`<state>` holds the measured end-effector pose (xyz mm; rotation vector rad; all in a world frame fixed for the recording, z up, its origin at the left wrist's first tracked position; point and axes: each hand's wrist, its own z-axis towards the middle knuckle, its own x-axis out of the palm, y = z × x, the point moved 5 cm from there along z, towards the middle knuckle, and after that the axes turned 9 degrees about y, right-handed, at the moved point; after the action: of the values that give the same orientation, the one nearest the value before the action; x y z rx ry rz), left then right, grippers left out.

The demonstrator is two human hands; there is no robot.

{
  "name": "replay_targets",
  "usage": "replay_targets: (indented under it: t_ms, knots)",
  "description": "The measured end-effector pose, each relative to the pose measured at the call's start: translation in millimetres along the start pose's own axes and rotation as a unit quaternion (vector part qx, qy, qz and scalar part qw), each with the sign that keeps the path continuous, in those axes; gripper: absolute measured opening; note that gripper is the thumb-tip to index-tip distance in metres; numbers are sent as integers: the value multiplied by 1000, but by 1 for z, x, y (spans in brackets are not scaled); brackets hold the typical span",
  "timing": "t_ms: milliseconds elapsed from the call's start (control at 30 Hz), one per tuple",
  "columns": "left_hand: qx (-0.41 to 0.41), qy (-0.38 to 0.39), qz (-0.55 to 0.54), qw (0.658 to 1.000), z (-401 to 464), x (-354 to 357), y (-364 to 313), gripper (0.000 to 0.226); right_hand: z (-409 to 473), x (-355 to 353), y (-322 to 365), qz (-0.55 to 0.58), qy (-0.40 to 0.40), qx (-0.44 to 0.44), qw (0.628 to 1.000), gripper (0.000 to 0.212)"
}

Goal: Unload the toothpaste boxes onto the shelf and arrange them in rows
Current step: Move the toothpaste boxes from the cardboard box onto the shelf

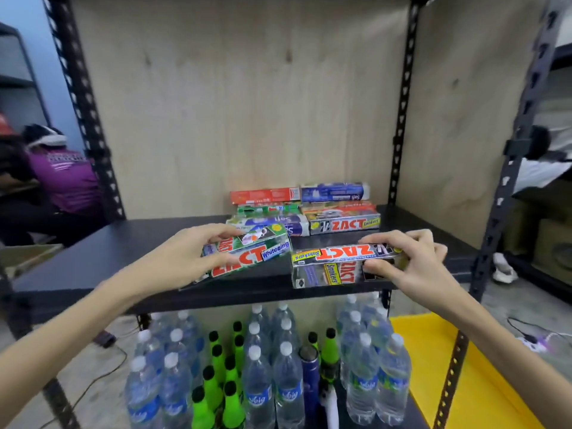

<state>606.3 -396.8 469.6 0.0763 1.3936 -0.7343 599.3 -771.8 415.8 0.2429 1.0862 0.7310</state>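
Green box (247, 253) gripped in left hand (182, 258), black box (343, 264) in right hand (405, 258); beyond both, six stacked boxes (305, 212) already shelved, rows unfinished.

Toothpaste boxes on the shelf (123, 243): eight visible.
- Green box (247, 253): one, gripped in the left hand (182, 255).
- Silver-black box (343, 264): one, gripped in the right hand (411, 261).
- Stacked boxes (305, 212) beyond both hands: six visible.

Below the hands:
- Water bottles (288, 385): exact count cannot be told.
- Green bottles (216, 379): about ten.
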Motion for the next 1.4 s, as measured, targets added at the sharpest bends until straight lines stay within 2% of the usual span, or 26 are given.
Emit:
replay_targets:
  t_ms: [233, 367, 433, 567, 733, 900, 1000, 1100, 1167, 1400]
  knots:
    - [-38, 12, 59, 997, 126, -22, 52, 49, 119, -5, -34, 5, -16, 46, 999, 28]
    - [-38, 47, 104, 993, 195, -13, 75, 48, 188, 4, -60, -21, -41, 94, 994, 43]
    - [-43, 49, 108, 992, 218, -6, 85, 50, 217, 10, -78, -41, -35, 115, 992, 48]
    - [-33, 18, 103, 994, 241, 11, 93, 53, 249, 27, -105, -57, 3, 118, 991, 39]
    - [-7, -41, 123, 992, 248, 20, 94, 53, 258, 32, -108, -97, -18, 80, 992, 40]
    - [-22, -135, 124, 983, 245, 17, 100, 43, 258, 36, -108, -109, -49, 77, 990, 41]
    - [-30, -157, 115, 980, 244, 19, 97, 41, 252, 37, -105, -125, -54, 70, 988, 50]
    - [-50, -155, 86, 983, 239, 21, 95, 51, 240, 38, -103, -129, -87, 51, 987, 64]
    - [-55, -164, 51, 984, 233, 21, 92, 56, 232, 35, -96, -119, -111, 42, 986, 65]
    - [-34, -190, -91, 977, 199, 24, 48, 74, 197, 34, -61, -109, -102, 0, 989, 65]
